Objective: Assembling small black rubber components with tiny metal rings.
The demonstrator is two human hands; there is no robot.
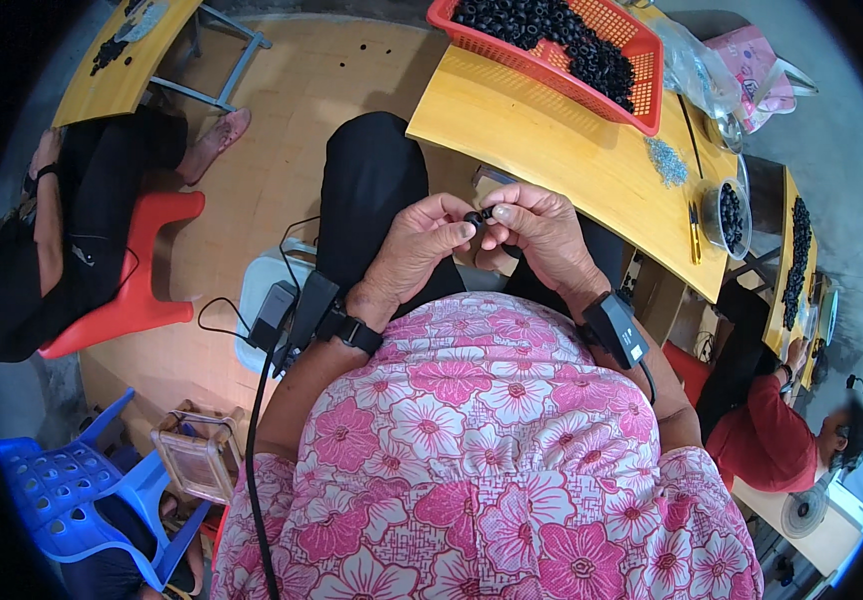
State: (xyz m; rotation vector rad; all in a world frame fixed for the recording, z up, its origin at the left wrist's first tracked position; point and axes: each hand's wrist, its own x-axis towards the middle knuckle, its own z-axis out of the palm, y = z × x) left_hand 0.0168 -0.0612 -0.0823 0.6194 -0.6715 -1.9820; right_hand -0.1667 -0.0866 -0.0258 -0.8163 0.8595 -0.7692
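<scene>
Over my lap, both hands are closed with their fingertips almost meeting. My left hand (414, 248) pinches a small round black part (473, 218) between thumb and fingers. My right hand (544, 232) pinches a second, smaller black piece (489, 212) right beside it. The two pieces seem to touch, though fingers cover much of them. A red plastic basket (552, 68) on the yellow table (512, 115) holds many small black ring-shaped parts (602, 65). Near the table's right side lies a pile of small shiny clear or metallic bits (667, 161).
A yellow-handled tool (695, 232) lies beside a clear tub (742, 240) of black parts. Plastic bags (752, 80) stand at the far right. A seated person on a red stool (142, 275) is at left, a person in red (767, 440) at right. A blue chair (67, 490) stands lower left.
</scene>
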